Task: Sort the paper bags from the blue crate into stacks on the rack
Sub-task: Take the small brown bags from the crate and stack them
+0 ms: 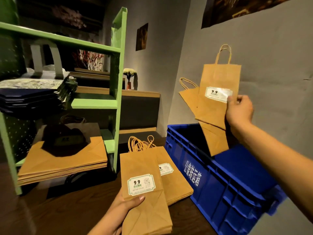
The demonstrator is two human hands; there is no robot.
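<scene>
My right hand (239, 110) grips a flat brown paper bag (218, 82) with a white 9.9 label, held upright above the blue crate (225, 180). A second brown bag (211, 138) leans out of the crate behind it. My left hand (124, 209) holds a bundle of the same labelled bags (144, 189) low over the table. More of them lie in a pile (176, 184) beside the crate. On the green rack (116, 82), a stack of larger brown bags (67, 158) fills the lower shelf, and dark blue and patterned bags (33, 92) sit on the middle shelf.
The rack stands at the left on a dark wooden table (76, 209), the crate at the right against a grey wall. Behind are a bench with a wooden trim and a small vase of pale flowers (129, 77). Posters hang on the wall.
</scene>
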